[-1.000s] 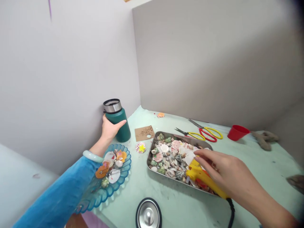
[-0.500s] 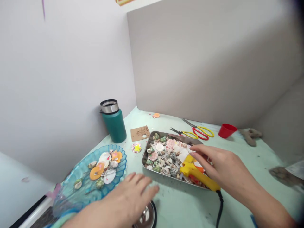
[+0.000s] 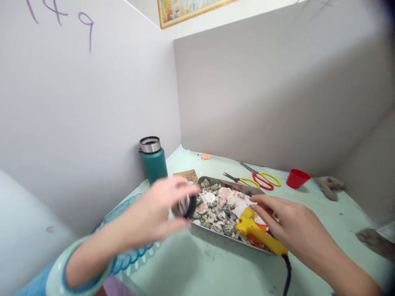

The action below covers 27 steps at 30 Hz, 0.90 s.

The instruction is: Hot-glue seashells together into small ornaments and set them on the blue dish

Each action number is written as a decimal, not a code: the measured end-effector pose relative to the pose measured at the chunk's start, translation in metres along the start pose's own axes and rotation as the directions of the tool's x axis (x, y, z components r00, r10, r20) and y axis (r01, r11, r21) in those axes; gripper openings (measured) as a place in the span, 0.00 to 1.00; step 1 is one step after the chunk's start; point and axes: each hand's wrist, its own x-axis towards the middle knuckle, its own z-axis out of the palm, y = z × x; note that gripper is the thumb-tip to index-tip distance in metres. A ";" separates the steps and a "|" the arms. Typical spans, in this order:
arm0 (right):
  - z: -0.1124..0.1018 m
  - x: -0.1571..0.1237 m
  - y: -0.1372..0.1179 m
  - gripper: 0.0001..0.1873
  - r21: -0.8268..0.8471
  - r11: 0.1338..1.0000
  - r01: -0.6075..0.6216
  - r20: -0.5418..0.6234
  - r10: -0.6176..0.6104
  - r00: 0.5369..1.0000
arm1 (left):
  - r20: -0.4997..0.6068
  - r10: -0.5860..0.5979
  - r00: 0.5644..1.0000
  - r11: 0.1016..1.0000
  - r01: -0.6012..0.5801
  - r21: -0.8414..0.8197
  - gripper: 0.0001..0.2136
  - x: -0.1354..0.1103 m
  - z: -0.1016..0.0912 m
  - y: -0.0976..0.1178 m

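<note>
My left hand (image 3: pixel 165 201) is blurred by motion, with its fingers around a round black-rimmed bottle lid (image 3: pixel 191 206) that has a shiny metal inside. The lid is held up by the tray's left edge, in front of the teal bottle (image 3: pixel 154 164), whose mouth is uncapped. My right hand (image 3: pixel 286 218) hovers over the tray's right side, fingers slightly apart, and nothing shows between them. Below it a yellow glue gun (image 3: pixel 262 236) lies in the metal tray (image 3: pixel 212 231), on top of mixed seashells (image 3: pixel 220 205).
A blue scalloped plate (image 3: pixel 132 257) is mostly behind my left arm. Two pairs of scissors (image 3: pixel 267 178), a red cup (image 3: pixel 298 178) and a grey-brown piece (image 3: pixel 329 187) lie along the back. Panels stand left and behind. The gun's black cord (image 3: pixel 287 273) runs toward me.
My left hand has picked the lid up off the table and moved it up and forward toward the bottle. My right hand has stayed by the glue gun. The view has tilted upward a little.
</note>
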 end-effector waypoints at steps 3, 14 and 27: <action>0.004 -0.002 0.000 0.18 0.010 0.999 0.035 -0.019 -0.035 0.999 | -0.532 -0.197 0.824 0.968 0.250 0.029 0.27 0.036 -0.038 -0.048; 0.003 -0.003 -0.001 0.16 -0.012 1.000 0.023 0.037 -0.022 0.999 | -0.632 -0.577 0.517 0.754 0.634 -0.170 0.34 0.067 -0.028 -0.141; 0.007 0.006 -0.005 0.15 -0.073 0.994 -0.087 0.310 0.105 0.945 | -0.367 -0.486 0.793 0.756 0.592 0.278 0.17 -0.064 -0.002 -0.065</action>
